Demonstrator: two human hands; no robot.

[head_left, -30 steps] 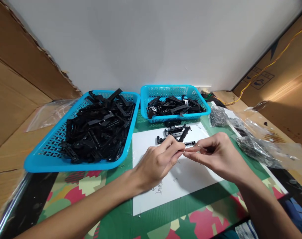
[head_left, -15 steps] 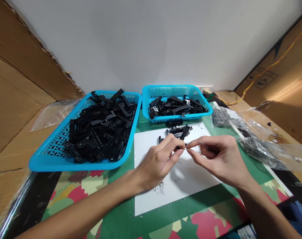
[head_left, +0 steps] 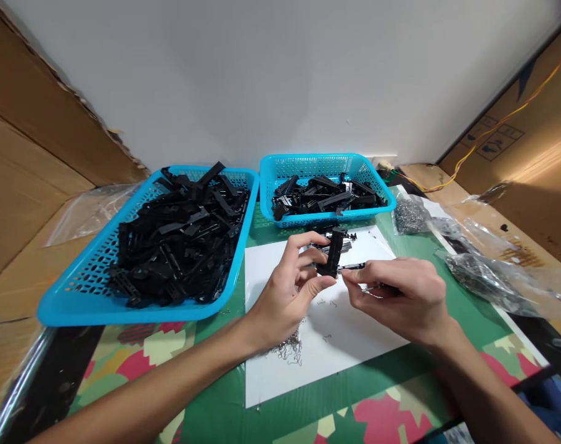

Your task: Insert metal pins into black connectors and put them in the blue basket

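Note:
My left hand [head_left: 292, 285] grips a narrow black plastic part [head_left: 332, 251] and holds it upright above the white sheet [head_left: 280, 364]. My right hand [head_left: 396, 296] is pinched right beside the part's lower end, with a small metal wire piece between its fingertips. A few more black parts [head_left: 340, 235] lie on the sheet just behind the hands. A small heap of metal wire clips [head_left: 287, 350] lies on the sheet under my left wrist.
A large blue basket [head_left: 77, 296] heaped with black parts stands at the left. A smaller blue basket [head_left: 377, 185] with fewer parts stands behind the sheet. Clear bags of metal pieces [head_left: 484, 274] lie at the right. Cardboard walls stand on both sides.
My left hand has lifted and turned the black part upright. My right hand has shifted slightly lower, still pinched at the part's end. The view has tilted a little.

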